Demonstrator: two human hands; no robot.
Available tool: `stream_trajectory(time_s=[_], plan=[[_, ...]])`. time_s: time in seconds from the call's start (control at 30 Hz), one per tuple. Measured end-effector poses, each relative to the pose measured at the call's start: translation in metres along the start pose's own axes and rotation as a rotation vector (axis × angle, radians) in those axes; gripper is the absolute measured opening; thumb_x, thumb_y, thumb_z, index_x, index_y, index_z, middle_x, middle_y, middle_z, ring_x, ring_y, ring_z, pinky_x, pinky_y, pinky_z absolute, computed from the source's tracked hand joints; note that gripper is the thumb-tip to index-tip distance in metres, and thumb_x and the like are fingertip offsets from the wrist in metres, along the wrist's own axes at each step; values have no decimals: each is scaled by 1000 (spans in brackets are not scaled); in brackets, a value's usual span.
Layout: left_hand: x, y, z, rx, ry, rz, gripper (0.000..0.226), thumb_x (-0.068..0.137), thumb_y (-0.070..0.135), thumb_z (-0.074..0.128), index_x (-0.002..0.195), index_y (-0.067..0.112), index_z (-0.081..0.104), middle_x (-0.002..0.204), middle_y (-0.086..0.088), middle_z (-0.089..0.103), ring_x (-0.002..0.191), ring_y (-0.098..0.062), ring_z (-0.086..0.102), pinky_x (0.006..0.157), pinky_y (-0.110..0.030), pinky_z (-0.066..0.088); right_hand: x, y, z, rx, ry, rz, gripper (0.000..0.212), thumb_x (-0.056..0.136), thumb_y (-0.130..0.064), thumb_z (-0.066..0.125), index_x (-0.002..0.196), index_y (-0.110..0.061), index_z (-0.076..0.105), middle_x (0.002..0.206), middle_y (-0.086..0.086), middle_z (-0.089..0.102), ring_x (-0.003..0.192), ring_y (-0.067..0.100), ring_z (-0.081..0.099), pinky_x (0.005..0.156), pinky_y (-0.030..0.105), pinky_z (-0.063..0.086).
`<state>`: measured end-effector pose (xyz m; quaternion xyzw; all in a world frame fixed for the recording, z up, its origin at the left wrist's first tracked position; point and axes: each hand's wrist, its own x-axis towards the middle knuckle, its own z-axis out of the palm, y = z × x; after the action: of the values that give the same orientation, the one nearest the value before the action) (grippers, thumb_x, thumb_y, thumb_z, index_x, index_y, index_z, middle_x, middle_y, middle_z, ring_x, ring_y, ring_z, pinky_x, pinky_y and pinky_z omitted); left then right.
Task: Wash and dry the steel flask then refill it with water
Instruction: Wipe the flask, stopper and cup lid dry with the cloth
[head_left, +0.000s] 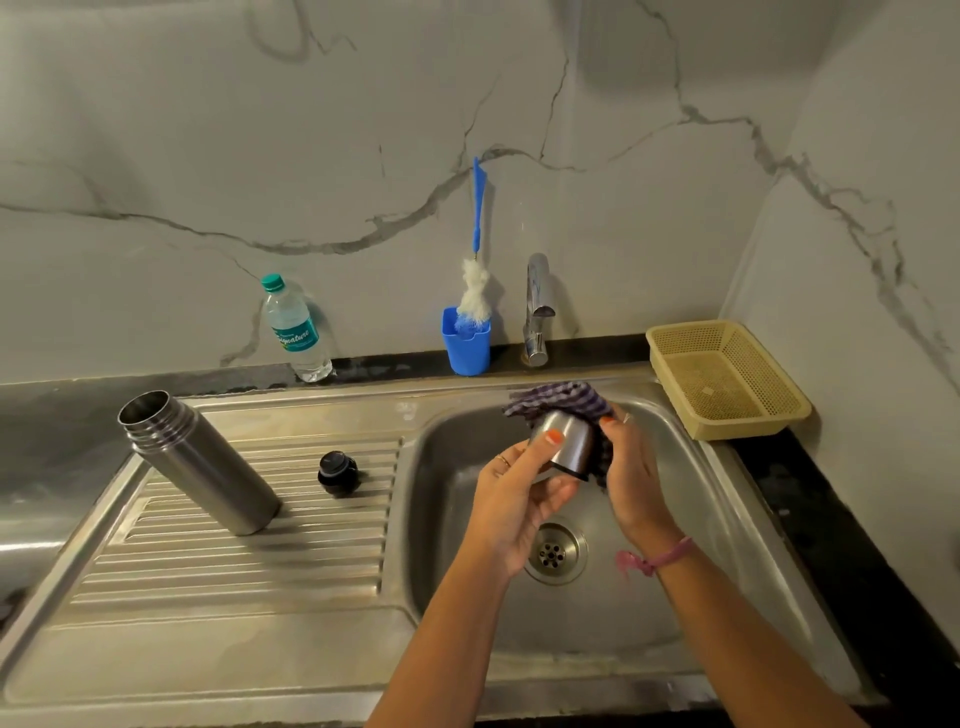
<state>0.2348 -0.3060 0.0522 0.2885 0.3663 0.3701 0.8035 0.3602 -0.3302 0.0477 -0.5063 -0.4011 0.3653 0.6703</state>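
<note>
— Start at the left for me. Where's the flask?

— The steel flask (200, 462) stands open-mouthed on the ribbed draining board (234, 551), well away from both hands. Just right of it, also on the ribs, sits the black stopper (338, 472), apart from the flask. Against the marble wall behind, a plastic water bottle (296, 328) with a green cap leans a little.

— And further along?

— A blue holder (466, 340) with a bottle brush (475, 270) standing in it, then the chrome tap (537, 309) beside it, at the back edge of the sink basin (727, 545).

— So what are the hands doing?

— They're over the basin, above the drain (556, 553). The left hand (511, 506) holds the flask's steel cup lid (566, 444), thumb pressed on its side and fingers curled underneath, the lid's open end tilted down toward the right. The right hand (631, 478) clutches a checked cloth (561, 402), which is bunched against the lid's far side and over its top, so lid and cloth sit squeezed between the two hands. There's a pink band (660, 558) on the right wrist.

— Anything past that?

— A beige plastic basket (727, 379) on the dark counter (810, 499) in the right corner, just beside the sink's rim.
</note>
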Motion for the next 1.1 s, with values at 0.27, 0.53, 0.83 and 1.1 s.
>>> stream_trajectory(time_s=[0.27, 0.53, 0.83, 1.1], plan=[[2, 9, -14, 15, 83, 37, 69, 75, 31, 82, 123, -12, 58, 90, -17, 67, 72, -21, 58, 69, -28, 58, 4, -15, 16, -417, -215, -302, 38, 91, -17, 34, 113, -12, 64, 101, -8, 68, 101, 9, 62, 88, 26, 47], [-9, 19, -20, -18, 40, -31, 56, 74, 31, 80, 115, -3, 65, 88, -15, 72, 72, -20, 64, 71, -28, 60, -16, 0, 31, 5, -10, -125, 33, 94, -22, 36, 110, -9, 62, 99, 1, 70, 98, 18, 64, 82, 24, 52], [-3, 26, -39, 4, 63, -25, 43, 80, 36, 76, 107, 3, 70, 88, -10, 73, 76, -20, 65, 80, -33, 57, -12, 0, 48, -634, -158, -483, 46, 93, -21, 31, 132, -8, 53, 132, 4, 57, 125, 12, 50, 107, 33, 40], [-8, 33, -47, 61, 16, -29, 52, 71, 39, 81, 107, 4, 70, 94, -15, 74, 78, -20, 67, 77, -28, 58, -20, 7, 70, -146, 88, -91, 34, 90, -27, 35, 113, -27, 61, 103, -7, 68, 101, 12, 61, 86, 24, 50]])
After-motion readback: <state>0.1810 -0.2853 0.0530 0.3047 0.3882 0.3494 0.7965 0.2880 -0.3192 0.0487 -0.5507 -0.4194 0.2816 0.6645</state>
